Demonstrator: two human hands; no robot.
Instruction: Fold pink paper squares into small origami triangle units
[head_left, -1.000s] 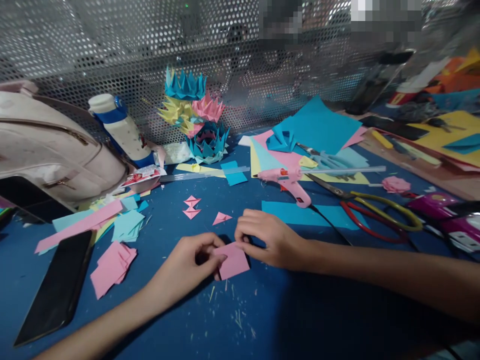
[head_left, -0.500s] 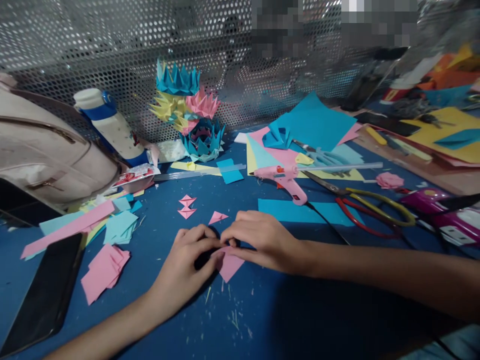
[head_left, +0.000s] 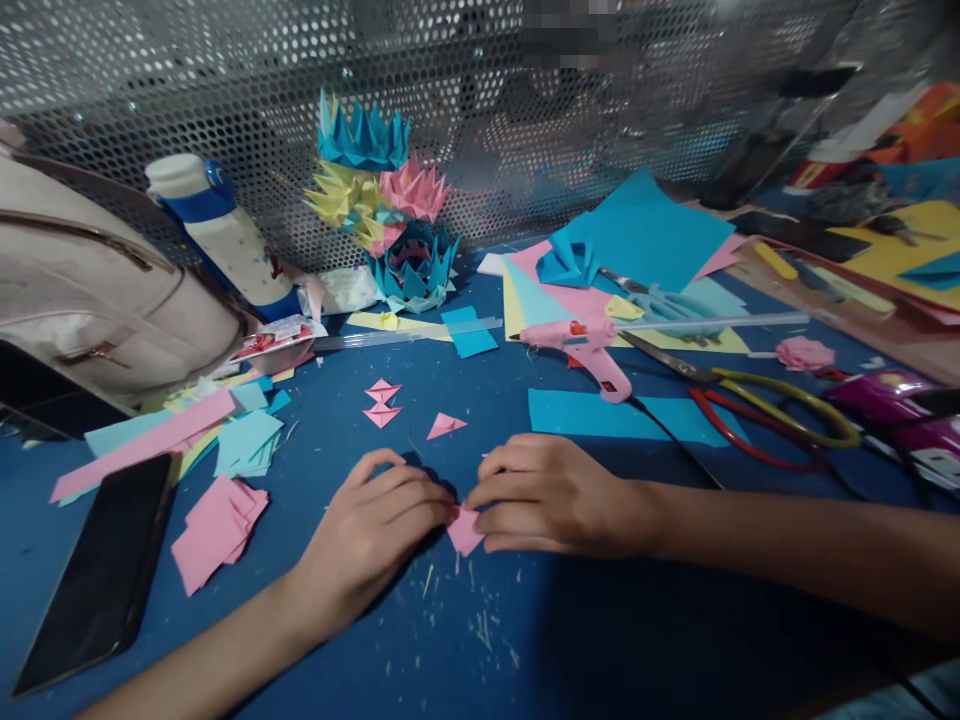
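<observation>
Left hand [head_left: 371, 525] and right hand [head_left: 544, 495] fingertip to fingertip, pressing a small pink paper piece [head_left: 465, 530] flat against the blue tabletop [head_left: 600, 640]. Folded pink triangles [head_left: 382, 403] just beyond; pink glue gun [head_left: 589, 350] farther back.

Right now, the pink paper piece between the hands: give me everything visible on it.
The pink paper piece is small, thin and matte, like craft paper. Only a pointed corner shows; the rest is hidden under the fingers. It lies flat on the blue table, pressed from both sides by the left hand and the right hand. It looks folded, but the layers cannot be told.
</observation>
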